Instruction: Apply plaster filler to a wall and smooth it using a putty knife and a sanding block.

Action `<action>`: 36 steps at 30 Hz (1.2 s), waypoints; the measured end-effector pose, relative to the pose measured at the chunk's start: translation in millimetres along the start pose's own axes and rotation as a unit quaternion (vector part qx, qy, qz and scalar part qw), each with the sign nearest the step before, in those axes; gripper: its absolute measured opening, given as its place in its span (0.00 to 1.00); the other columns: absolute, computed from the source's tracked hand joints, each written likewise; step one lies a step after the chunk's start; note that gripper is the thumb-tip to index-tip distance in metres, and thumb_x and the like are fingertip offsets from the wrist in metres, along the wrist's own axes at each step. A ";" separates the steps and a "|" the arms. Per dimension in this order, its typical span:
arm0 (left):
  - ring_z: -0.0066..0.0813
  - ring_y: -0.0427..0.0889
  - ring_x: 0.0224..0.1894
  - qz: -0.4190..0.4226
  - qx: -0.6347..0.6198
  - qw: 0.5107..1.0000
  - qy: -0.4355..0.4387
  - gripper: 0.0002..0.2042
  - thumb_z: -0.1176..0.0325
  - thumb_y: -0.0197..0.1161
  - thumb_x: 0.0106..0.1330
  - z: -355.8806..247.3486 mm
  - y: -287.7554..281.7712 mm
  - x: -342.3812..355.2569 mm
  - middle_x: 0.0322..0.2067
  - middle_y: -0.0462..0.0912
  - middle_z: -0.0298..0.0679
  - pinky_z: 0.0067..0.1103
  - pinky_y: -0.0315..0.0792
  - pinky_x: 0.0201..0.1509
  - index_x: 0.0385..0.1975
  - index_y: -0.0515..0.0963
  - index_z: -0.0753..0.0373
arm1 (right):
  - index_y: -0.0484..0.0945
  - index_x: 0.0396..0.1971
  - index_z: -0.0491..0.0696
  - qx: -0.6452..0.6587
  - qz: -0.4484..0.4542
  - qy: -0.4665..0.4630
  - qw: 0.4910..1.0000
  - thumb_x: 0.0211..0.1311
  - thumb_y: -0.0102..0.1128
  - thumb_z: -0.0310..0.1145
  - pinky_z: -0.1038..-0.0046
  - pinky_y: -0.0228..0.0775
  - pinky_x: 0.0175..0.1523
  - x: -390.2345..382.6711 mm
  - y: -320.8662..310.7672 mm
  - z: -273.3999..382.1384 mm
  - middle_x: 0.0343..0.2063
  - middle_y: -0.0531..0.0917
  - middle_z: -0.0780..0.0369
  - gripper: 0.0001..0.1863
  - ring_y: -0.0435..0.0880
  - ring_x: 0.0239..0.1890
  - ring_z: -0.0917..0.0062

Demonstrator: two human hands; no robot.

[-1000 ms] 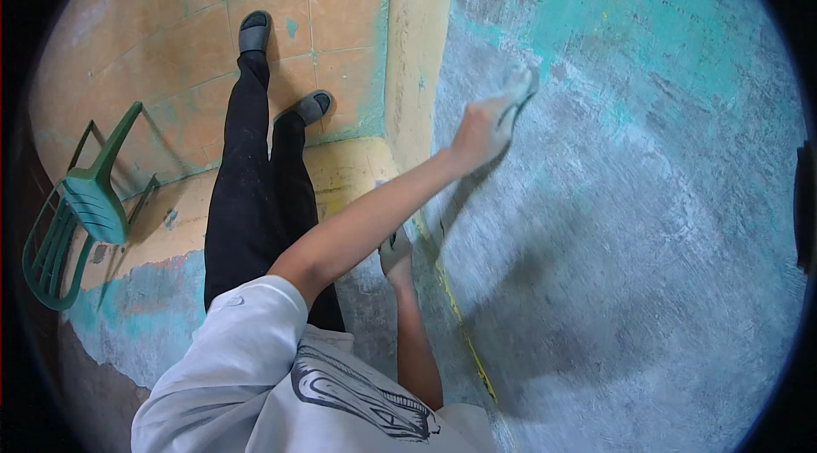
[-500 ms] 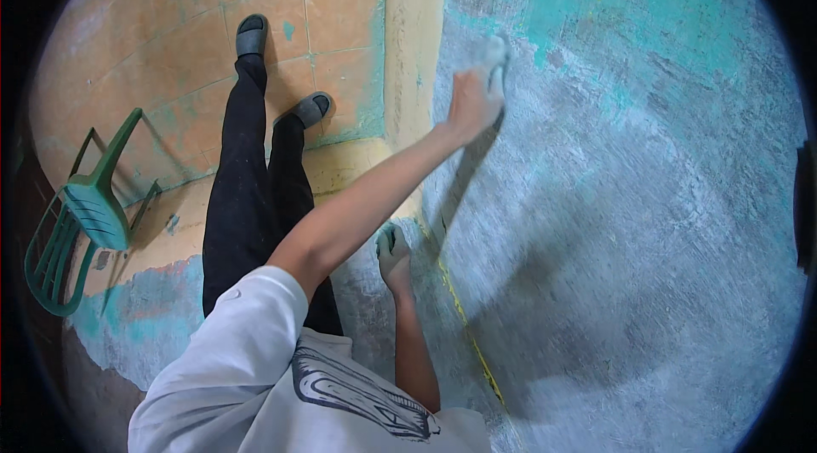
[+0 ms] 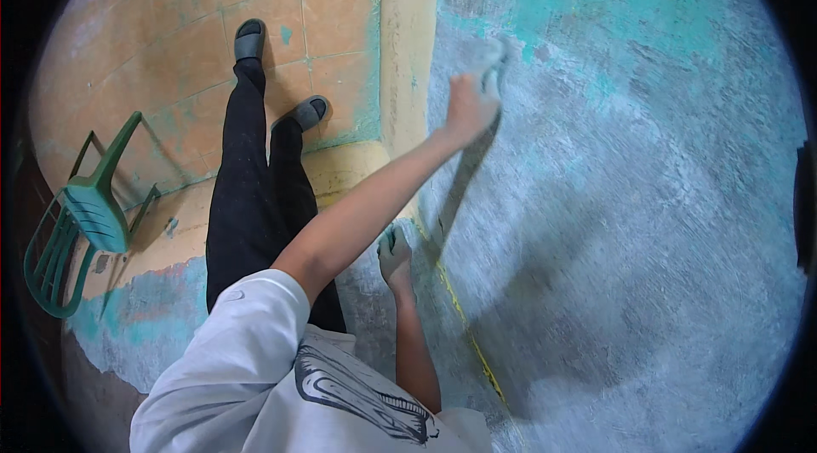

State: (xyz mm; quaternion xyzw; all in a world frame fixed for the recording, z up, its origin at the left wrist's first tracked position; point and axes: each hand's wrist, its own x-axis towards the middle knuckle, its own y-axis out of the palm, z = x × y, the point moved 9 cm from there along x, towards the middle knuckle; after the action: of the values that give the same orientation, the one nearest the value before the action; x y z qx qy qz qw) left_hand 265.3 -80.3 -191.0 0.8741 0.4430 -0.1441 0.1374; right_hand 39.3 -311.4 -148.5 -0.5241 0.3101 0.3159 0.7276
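Observation:
My left hand [image 3: 474, 106] is stretched out to the scraped grey-blue wall [image 3: 596, 223] at the right, below its turquoise paint. Its fingers are bent, pale with dust and blurred; they press together against the surface. Whatever they may hold cannot be made out. Lower down, close to the wall's foot and in front of my body, is my right hand [image 3: 394, 257]. Its dusty fingers are curled closed, and the inside of that hand is hidden.
A green plastic chair [image 3: 98, 215] is at the left. My dark-trousered legs [image 3: 247, 181] reach to grey slippers [image 3: 249, 40] on orange tiles [image 3: 183, 45]. A cream strip [image 3: 408, 53] borders the wall. A yellow line [image 3: 459, 308] runs along the wall's lower edge.
My left hand has shifted very slightly left and remains at the same part of the wall, more blurred now. My right hand has barely moved.

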 end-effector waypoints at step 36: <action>0.23 0.81 0.37 0.371 0.159 0.914 0.044 0.12 0.65 0.58 0.70 -247.6 -175.2 -153.8 0.33 0.82 0.36 0.21 0.76 0.41 0.42 0.78 0.68 | 0.77 0.36 0.43 0.443 -0.089 -0.309 0.837 0.66 0.59 0.35 0.79 0.65 0.31 -122.1 -119.3 211.5 0.24 0.78 0.68 0.10 0.73 0.27 0.87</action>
State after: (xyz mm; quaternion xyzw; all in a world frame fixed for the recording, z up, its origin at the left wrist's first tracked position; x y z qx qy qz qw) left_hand 67.9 -2.5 74.8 0.9914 0.0638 -0.1123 0.0204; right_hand 84.1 -155.1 69.3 -0.0460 0.1280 0.2241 0.9650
